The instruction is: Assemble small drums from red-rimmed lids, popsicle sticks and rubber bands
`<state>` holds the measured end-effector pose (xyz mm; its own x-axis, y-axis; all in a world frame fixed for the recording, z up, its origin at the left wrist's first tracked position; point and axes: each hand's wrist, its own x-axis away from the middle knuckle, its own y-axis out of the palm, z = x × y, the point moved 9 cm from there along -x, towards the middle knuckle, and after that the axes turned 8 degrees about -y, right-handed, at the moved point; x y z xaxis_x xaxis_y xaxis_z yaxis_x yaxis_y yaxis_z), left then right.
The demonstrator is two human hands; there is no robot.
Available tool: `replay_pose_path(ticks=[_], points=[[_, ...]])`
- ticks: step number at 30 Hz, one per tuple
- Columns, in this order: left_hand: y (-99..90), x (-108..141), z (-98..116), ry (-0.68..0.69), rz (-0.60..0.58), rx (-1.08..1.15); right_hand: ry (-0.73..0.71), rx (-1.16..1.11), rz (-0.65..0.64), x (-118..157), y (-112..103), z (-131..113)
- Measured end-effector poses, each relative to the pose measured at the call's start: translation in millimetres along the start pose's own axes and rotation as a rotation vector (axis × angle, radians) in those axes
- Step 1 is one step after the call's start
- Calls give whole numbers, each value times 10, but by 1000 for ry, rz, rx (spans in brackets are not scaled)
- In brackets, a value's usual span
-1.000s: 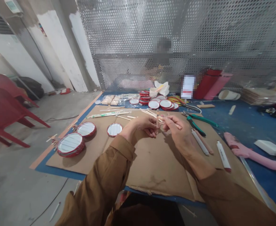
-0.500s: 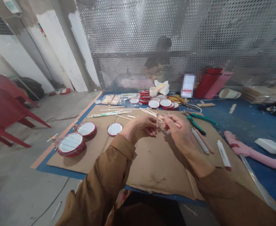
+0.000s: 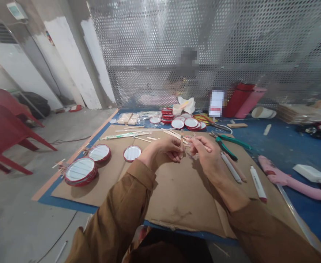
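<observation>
**Two hands, one small stick**

The left hand (image 3: 172, 149) pinches an upright wooden stick (image 3: 181, 140) between its fingertips; the right hand (image 3: 204, 148), fingers pressed together, is just beside it, anything held unclear. Brown cardboard (image 3: 177, 190) lies beneath, loose sticks (image 3: 172, 134) beyond. Grip and stick look unchanged from half a second ago, suggesting fine, steady work.
</observation>
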<state>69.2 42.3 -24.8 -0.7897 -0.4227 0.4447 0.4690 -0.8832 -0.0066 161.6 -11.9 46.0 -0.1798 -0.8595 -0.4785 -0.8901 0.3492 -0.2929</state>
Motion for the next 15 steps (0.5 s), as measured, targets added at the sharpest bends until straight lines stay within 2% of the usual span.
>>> replay_pose_path(ticks=[11, 15], points=[[-15, -38, -34, -5, 20, 12, -17, 78, -59, 6, 52, -1], [-8, -26, -38, -20, 5, 14, -36, 38, -16, -9, 0, -22]])
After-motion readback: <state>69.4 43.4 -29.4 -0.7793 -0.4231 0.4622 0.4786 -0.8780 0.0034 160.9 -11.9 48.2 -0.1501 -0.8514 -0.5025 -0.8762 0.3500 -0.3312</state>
